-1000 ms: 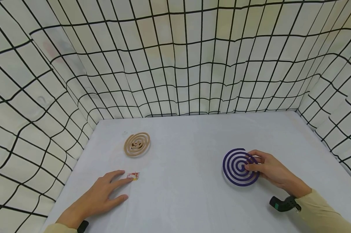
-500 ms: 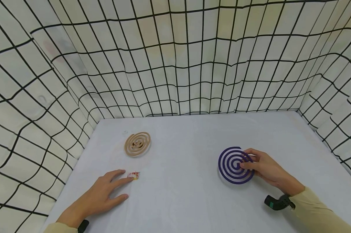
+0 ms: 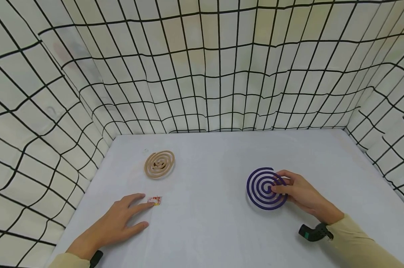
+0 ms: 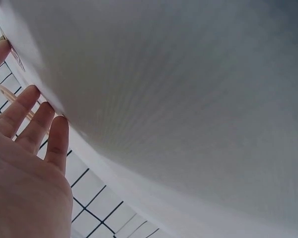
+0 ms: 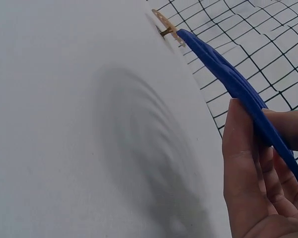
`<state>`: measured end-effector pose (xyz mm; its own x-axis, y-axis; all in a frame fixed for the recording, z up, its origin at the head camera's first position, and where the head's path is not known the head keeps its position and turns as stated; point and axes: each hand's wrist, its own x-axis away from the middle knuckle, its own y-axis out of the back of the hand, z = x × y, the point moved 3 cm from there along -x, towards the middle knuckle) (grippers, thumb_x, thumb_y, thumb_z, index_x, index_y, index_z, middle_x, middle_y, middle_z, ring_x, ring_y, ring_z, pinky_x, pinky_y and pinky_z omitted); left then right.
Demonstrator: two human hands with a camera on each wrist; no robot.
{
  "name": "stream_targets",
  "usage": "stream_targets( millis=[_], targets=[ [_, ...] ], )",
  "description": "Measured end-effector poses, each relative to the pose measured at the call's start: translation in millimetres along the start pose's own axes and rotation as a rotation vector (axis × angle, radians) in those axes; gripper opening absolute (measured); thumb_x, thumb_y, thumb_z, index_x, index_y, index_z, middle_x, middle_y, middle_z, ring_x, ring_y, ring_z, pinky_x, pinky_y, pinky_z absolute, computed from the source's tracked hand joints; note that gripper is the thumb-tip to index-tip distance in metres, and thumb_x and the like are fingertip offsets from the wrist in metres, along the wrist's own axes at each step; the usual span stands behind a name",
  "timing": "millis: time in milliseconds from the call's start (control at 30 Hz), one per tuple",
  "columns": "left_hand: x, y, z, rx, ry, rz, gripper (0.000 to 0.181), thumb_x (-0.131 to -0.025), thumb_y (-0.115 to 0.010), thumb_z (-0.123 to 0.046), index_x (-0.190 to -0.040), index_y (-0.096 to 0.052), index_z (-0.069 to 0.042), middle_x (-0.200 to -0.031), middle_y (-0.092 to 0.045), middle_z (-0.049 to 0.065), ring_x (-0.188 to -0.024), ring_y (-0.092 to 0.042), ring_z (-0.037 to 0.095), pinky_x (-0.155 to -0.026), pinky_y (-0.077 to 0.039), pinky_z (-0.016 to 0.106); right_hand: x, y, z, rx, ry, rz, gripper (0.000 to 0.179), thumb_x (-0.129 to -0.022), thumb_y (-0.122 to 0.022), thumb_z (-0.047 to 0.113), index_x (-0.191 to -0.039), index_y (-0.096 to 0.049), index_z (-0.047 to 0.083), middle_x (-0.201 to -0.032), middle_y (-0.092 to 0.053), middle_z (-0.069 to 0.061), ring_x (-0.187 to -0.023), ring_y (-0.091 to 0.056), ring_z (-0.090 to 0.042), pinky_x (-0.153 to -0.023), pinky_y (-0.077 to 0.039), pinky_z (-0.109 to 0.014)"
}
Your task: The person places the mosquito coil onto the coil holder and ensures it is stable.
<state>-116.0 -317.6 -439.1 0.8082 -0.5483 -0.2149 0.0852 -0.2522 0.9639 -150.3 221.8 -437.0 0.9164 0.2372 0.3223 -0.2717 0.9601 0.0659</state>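
My right hand (image 3: 307, 197) pinches a dark purple mosquito coil (image 3: 258, 201) between thumb and fingers, near its right side. In the right wrist view the coil (image 5: 223, 72) looks blue and is seen nearly edge-on, held above the white surface with its shadow below. My left hand (image 3: 116, 223) rests on the table at the left, fingers spread and fairly straight. One fingertip lies at the lower edge of a small printed sticker (image 3: 156, 200). Behind it, a tan mosquito coil (image 3: 148, 165) sits raised on a small stand (image 5: 165, 32), its flat face tilted.
A white-covered table (image 3: 205, 223) lies under both hands. Black netting (image 3: 222, 70) over white sheets rises along the back and both sides. A dark wrist camera (image 3: 314, 232) juts out from the right wrist.
My right hand has carried the purple coil a little to the left across the table. The left hand and the tan coil have stayed put, while the head view has shifted slightly.
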Motion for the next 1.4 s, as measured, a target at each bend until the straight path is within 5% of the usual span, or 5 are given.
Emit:
stream_targets(
  millis=[433, 1400],
  targets=[
    [-0.2, -1.7, 1.1, -0.002, -0.003, -0.007, 0.054, -0.083, -0.084, -0.040, -0.134, -0.068, -0.036, -0.138, -0.063, 0.009, -0.123, -0.063, 0.031, -0.090, -0.050, 0.055, -7.4, -12, 1, -0.058, 0.026, 0.027, 0.037, -0.093, -0.073, 0.009, -0.122, -0.051, 0.012, -0.108, -0.071, 0.006, -0.100, -0.070, -0.008, -0.085, -0.059, -0.028],
    [0.7, -1.3, 0.1, -0.022, 0.002, -0.005, 0.053, -0.084, -0.083, -0.041, -0.134, -0.068, -0.035, -0.137, -0.063, 0.009, -0.123, -0.063, 0.031, -0.091, -0.050, 0.052, -21.4, -36, 5, -0.082, 0.020, 0.062, 0.038, -0.092, -0.075, 0.009, -0.121, -0.051, 0.010, -0.112, -0.071, 0.001, -0.102, -0.069, -0.012, -0.086, -0.058, -0.029]
  ],
)
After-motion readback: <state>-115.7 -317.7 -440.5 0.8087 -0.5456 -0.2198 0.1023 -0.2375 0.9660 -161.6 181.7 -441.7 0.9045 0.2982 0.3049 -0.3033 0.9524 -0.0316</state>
